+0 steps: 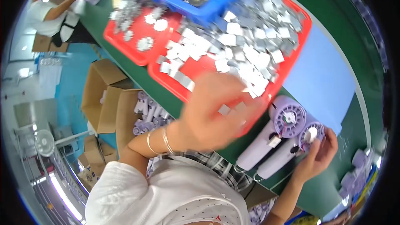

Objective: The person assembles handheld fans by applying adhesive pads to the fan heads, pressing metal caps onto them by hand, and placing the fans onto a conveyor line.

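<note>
My left hand (214, 112), smeared by motion, is over the near edge of a red tray (193, 66) heaped with small silver square plates (254, 60). A couple of these squares show by its fingers; whether they are held I cannot tell. Two lavender handheld fans lie side by side on the green table. My right hand (321, 154) is closed around the head of the right fan (277, 158), its thumb near a white round piece at the hub. Beside it, the left fan (256, 148) has its round slotted housing exposed, with a small white connector hanging on wires.
A blue bin (204, 14) of shiny metal parts rests over the trays. White toothed discs (145, 43) fill a smaller red tray (139, 58). Light blue sheet (323, 71) lies right. Cardboard boxes (106, 96) stand left; another person (50, 16) works far left.
</note>
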A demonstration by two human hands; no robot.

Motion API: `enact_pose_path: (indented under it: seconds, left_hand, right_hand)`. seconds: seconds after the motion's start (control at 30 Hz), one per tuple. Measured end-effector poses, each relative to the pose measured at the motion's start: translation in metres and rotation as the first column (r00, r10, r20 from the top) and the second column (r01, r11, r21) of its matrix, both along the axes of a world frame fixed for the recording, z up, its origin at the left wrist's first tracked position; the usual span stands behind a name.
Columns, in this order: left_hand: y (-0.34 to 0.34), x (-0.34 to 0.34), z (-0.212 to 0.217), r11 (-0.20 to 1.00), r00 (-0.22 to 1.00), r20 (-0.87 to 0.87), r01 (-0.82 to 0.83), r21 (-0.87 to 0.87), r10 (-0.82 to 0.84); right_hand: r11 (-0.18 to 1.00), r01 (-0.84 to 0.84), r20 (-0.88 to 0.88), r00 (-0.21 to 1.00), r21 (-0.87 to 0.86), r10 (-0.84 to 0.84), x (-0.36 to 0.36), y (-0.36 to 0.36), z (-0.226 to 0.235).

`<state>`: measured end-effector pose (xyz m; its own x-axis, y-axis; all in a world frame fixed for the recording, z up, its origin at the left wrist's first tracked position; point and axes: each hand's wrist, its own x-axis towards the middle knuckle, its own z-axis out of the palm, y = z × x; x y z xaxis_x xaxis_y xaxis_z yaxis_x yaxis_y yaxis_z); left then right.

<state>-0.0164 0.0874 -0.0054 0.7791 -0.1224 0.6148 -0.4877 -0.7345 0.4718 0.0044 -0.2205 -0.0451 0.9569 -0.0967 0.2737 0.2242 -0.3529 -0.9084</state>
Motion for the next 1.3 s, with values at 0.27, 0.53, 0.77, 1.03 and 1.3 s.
enact_pose_path:
  seconds: [0.27,0.53,0.77,1.03,1.3]
  left_hand:
    - [0.159,-0.008,-0.011,0.718,0.741,0.042,-0.661,0.216,0.670]
    - [0.180,-0.012,-0.011,0.774,0.670,-0.388,-0.551,0.311,0.633]
    - [0.192,-0.014,-0.005,0.804,0.663,-0.466,-0.550,0.228,0.586]
    - [0.164,-0.025,0.013,0.759,0.774,-0.469,-0.588,-0.281,0.426]
    - [0.048,-0.001,0.022,0.526,0.886,-0.378,-0.194,-0.828,-0.270]
  right_hand:
    - [0.999,-0.014,0.037,0.999,0.030,0.013,0.005,0.002,-0.007]
    - [1.000,0.022,0.016,1.000,0.016,-0.022,0.006,0.007,-0.006]
    - [0.999,0.008,-0.007,1.000,0.034,-0.008,0.007,0.006,-0.007]
    - [0.999,0.041,0.084,0.996,0.004,-0.042,0.008,0.007,0.000]
    - [0.959,-0.211,0.220,0.942,-0.191,0.251,0.002,0.040,0.045]
